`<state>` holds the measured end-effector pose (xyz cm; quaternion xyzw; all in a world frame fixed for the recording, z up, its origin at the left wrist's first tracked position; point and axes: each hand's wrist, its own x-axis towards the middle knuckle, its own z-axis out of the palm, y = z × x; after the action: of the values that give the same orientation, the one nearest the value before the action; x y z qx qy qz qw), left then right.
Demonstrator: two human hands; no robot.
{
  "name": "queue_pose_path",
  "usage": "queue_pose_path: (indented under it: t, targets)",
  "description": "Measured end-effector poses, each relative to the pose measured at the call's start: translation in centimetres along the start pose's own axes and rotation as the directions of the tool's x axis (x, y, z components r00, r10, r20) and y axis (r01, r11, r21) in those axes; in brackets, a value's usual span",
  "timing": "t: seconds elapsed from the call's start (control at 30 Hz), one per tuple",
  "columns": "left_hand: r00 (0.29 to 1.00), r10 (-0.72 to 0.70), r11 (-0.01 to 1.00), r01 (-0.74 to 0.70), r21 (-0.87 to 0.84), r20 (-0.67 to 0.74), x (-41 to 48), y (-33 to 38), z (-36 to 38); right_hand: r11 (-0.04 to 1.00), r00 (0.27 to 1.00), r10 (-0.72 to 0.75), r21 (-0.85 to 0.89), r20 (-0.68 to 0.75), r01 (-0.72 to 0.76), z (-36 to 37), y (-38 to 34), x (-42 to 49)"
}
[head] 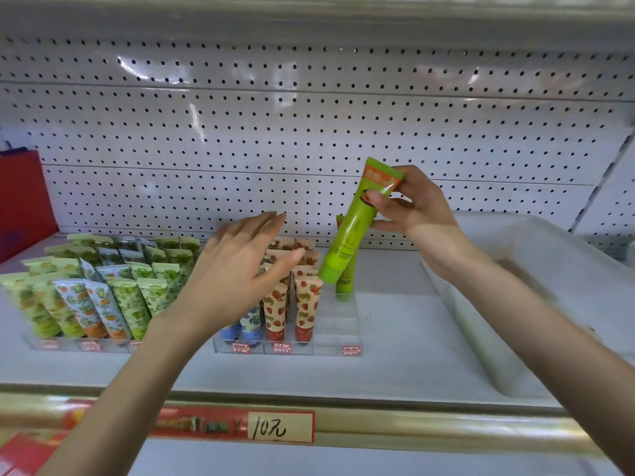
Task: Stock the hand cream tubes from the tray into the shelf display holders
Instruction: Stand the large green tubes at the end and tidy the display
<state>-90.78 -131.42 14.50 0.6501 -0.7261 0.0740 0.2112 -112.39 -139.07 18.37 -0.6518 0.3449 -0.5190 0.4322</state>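
Bright green plastic hand cream tube (pixel 350 228) slants, cap toward 7 o'clock.
Right hand (pixel 412 207) pinches its crimped end over the clear acrylic display holder (pixel 338 334); left hand (pixel 237 269) hovers, fingers straight.

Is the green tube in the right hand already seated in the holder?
Not yet. The right hand holds the green tube tilted, cap down, above the clear holder.

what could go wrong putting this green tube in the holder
1. The held tube hangs tilted, cap down, pinched near its top by the right hand; it may slip or miss its slot in the clear holder.
2. Its cap is close to the standing green tube, which it could knock over.
3. The open left hand hovers over the strawberry tubes and could topple them.
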Motion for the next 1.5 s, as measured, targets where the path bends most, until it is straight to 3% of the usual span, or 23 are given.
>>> queue_pose_path:
  t: [0.2, 0.77, 1.2, 1.33, 1.5]
  targets:
    - [0.995, 0.002, 0.999, -0.006, 0.040, 0.104, -0.6, -0.5, 1.4, 0.999, 1.000, 0.013, 0.046, 0.008, -0.013, -0.3, 0.6, 0.1]
    - [0.993, 0.085, 0.996, -0.083, -0.031, 0.085, -0.3, -0.5, 2.3, 0.997, 0.998, -0.003, 0.082, 0.057, -0.002, 0.6, 0.0, 0.2]
    - [0.995, 0.040, 0.999, -0.038, -0.028, 0.091, -0.7, -1.5, 2.1, 0.994, 1.000, -0.016, 0.111, 0.023, 0.013, -0.5, -1.0, 0.4]
    - [0.997, 0.014, 1.000, -0.014, -0.010, 0.080, -0.8, -1.7, 2.0, 0.996, 0.999, -0.051, 0.076, -0.006, 0.051, -1.2, -0.9, 0.6]
    - [0.997, -0.016, 1.000, 0.015, 0.011, 0.082, -0.9, -2.2, 1.6, 0.993, 0.999, -0.014, -0.116, 0.042, 0.019, -1.3, 1.0, 0.5]
